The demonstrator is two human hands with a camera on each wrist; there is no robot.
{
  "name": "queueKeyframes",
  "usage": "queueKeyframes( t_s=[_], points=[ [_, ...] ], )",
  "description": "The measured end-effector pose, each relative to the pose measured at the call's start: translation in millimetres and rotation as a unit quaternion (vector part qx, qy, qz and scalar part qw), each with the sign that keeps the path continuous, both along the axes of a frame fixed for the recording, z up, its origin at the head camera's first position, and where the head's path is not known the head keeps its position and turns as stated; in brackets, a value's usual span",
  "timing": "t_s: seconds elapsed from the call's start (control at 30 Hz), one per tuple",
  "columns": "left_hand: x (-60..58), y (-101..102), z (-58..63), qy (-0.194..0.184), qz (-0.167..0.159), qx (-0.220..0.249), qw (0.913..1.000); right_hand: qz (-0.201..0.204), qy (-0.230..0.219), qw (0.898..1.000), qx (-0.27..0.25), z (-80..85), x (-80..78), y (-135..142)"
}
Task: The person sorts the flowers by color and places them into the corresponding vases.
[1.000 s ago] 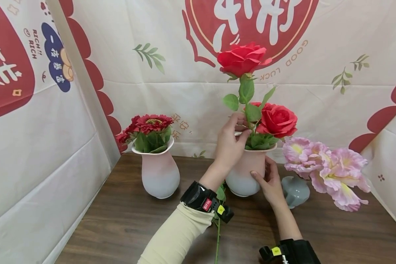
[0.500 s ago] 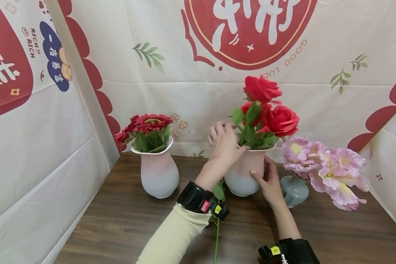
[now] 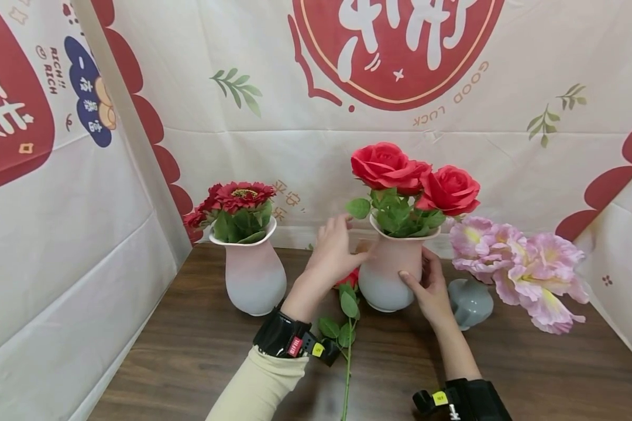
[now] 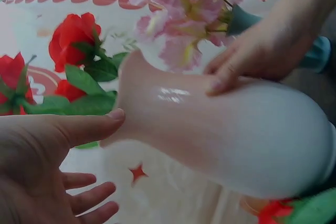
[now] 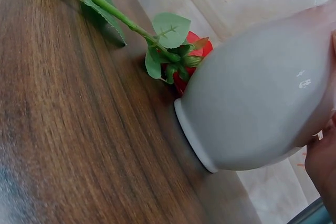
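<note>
A pink-and-pale-blue vase (image 3: 392,269) stands upright on the table, holding red roses (image 3: 384,166) with green leaves around its rim. My right hand (image 3: 433,295) grips the vase's right side, the thumb in front and the fingers partly hidden behind it. To the vase's left is my left hand (image 3: 330,251), fingers spread and holding nothing. In the left wrist view its thumb (image 4: 92,128) lies close to the flared rim; I cannot tell whether they touch. A loose red rose (image 3: 349,307) lies on the table beside the vase, its bloom partly hidden by my left hand.
A matching vase (image 3: 255,280) with dark red flowers (image 3: 244,196) stands at the left. Right of my right hand, a small grey-blue vase (image 3: 471,304) bears leaning pink flowers (image 3: 537,269). Printed cloth (image 3: 274,164) hangs behind the wooden table (image 3: 189,351).
A tall rose that my left hand held has sunk into the vase to about the other roses' height. My left hand has let go and moved left and down. The right hand stays on the vase.
</note>
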State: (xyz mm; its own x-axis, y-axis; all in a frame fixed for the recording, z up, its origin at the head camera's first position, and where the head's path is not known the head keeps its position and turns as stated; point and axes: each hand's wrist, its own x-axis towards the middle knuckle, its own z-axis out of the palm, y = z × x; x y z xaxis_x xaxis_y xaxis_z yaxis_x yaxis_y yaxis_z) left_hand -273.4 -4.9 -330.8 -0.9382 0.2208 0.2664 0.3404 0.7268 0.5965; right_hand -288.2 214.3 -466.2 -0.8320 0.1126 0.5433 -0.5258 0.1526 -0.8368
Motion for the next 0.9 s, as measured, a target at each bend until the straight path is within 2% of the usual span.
queueKeyframes(
  t_s=[0.13,0.33,0.57,0.7,0.9],
  points=[
    [2.2,-11.8,-18.0,-0.019,-0.019,0.015,0.9995,0.004,0.003,1.000,-0.006,-0.4,-0.6,-0.3],
    [6.0,-24.5,-46.6,-0.069,-0.021,0.026,0.9970,0.008,0.005,1.000,-0.012,-1.2,-1.2,-0.4],
    [13.6,-32.3,-79.7,-0.126,-0.035,0.012,0.9913,0.011,0.005,1.000,-0.015,-1.8,-1.1,0.0],
    [18.3,-34.1,-93.2,-0.146,-0.042,0.008,0.9883,0.008,0.002,1.000,-0.009,-1.6,-0.8,0.1],
    [26.8,-35.5,-105.6,-0.147,-0.050,0.000,0.9879,0.007,-0.001,1.000,-0.008,-1.2,-0.8,0.2]
  ],
)
